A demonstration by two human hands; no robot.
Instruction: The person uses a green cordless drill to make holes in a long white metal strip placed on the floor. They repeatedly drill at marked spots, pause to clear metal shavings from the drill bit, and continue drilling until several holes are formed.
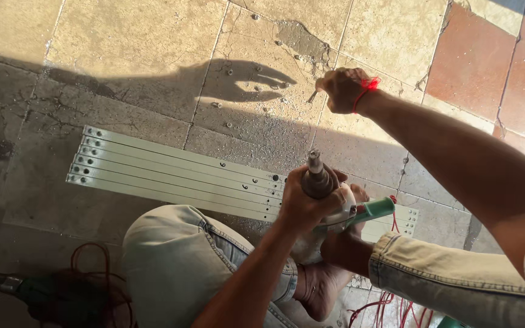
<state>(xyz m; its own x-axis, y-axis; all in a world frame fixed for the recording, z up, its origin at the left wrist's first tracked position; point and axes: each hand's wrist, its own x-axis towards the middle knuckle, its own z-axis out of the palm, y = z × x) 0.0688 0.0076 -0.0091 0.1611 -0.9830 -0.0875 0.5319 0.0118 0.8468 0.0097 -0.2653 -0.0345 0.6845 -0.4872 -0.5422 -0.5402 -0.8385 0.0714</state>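
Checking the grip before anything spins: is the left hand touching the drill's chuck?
Touching. The head view shows the left hand wrapped around the drill just below the chuck, fingers pressed against it.

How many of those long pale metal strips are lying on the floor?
5, as far as I can tell: pale metal strips lying side by side on the stone floor, running under the left hand holding the drill. Their right ends are partly hidden.
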